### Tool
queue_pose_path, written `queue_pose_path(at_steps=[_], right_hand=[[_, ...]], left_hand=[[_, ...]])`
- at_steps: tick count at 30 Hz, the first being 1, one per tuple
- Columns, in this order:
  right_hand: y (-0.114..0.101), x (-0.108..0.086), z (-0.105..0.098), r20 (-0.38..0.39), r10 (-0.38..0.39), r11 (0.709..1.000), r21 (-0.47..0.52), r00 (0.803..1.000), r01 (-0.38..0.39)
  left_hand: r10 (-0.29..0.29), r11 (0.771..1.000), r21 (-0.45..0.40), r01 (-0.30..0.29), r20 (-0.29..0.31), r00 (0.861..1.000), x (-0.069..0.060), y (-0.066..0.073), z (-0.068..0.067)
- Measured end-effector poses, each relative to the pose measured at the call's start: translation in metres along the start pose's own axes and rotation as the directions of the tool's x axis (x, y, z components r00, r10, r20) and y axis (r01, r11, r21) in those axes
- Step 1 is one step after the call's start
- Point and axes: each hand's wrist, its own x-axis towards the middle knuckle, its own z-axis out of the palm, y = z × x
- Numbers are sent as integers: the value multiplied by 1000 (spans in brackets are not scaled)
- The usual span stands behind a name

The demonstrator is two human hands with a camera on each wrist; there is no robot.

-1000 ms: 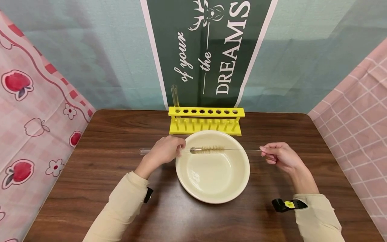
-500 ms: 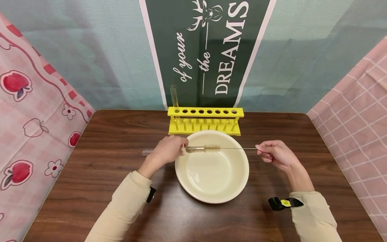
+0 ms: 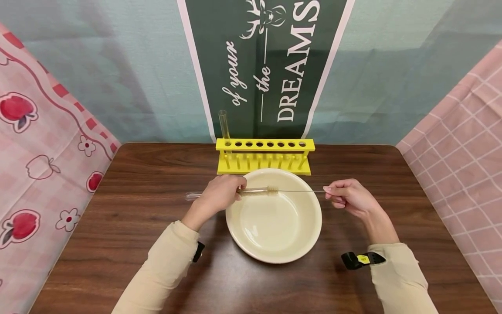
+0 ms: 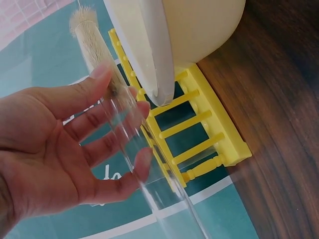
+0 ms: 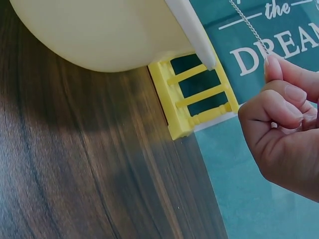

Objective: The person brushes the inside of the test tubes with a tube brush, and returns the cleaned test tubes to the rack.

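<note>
Test tube (image 4: 158, 181) glass, clear and colourless, reaches leftward past the left hand (image 3: 219, 193), its far end over the wood-grain table (image 3: 149, 165). That hand holds the tube with its thumb on one side and bent fingers behind; a firm but gentle grip seems wise, since thin glass could slip or crack. Behind, a second test tube (image 3: 223, 124) stands in the leftmost hole of the yellow test tube rack (image 3: 265, 149). Further right, the held tube's mouth lies above the cream basin (image 3: 270, 222), with the test tube brush (image 3: 272, 190) partly inside it. Pale, straw-coloured bristles look packed lengthwise within the glass, darker near the brush tip, while a short ruff flares just outside the mouth. The brush's thin twisted-wire handle (image 3: 300, 191) runs on across the basin's right rim to the right hand (image 3: 349, 196), which pinches it between thumb and forefinger, the other fingers curled in. Good handling probably means lining wire and tube up straight, moving the brush smoothly, and avoiding side pressure that might bend the wire or knock the lip.
</note>
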Motion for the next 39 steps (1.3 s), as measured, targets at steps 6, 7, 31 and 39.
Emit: queue_pose_path(at_steps=[6,7,31,39], right_hand=[[-2,3,5,15,-3,1000,-3,1000,3],[-2,4,6,13,-1,1000,-9,1000,1],[-3,19,38,50,58,998,7,997,-58],[-2,24,52,57,58,998,-15,997,-57]], left_hand=[[17,1000,25,-16,-10,1000,2,3,0],[15,1000,25,-15,-8,1000,3,4,1],[43,999,-14,-43,46,998,10,21,5],[67,998,-17,-66,60,996,12,28,6]])
